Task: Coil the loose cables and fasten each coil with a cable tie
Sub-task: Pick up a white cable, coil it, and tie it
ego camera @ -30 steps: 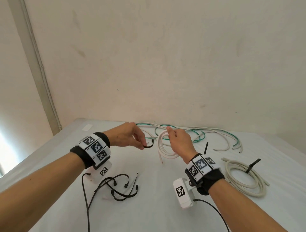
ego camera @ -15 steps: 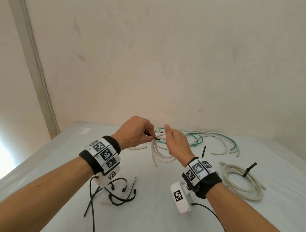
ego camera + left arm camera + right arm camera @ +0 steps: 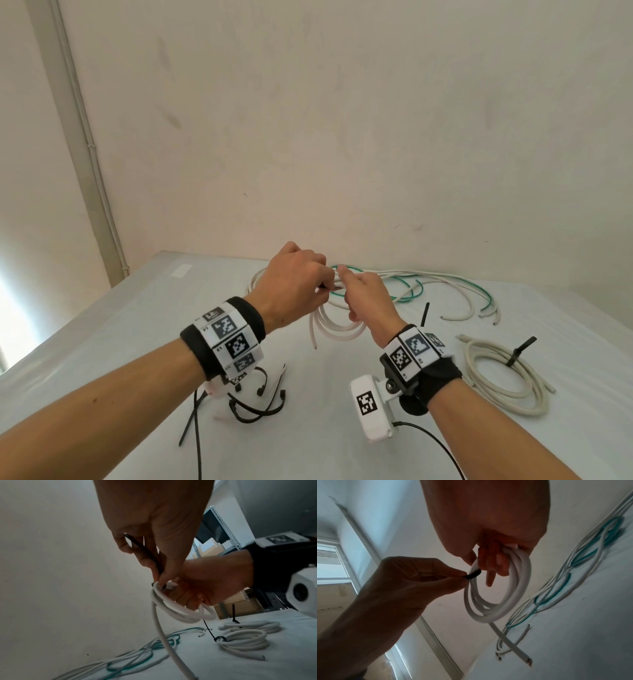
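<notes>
Right hand (image 3: 488, 520) grips a white cable coil (image 3: 498, 588); left hand (image 3: 412, 580) pinches a black cable tie (image 3: 473, 574) against it, apparently unfastened.

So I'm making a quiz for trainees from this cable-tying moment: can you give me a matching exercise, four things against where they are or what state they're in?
Things:
1. white coil
2. black cable tie
3. tied cream coil
4. green and white cables

States:
A. loose on the table near the wall
B. pinched by the left hand
C. lying on the table, already fastened
D. held up off the table by the right hand

Pairs: 1-D, 2-B, 3-C, 4-A
</notes>
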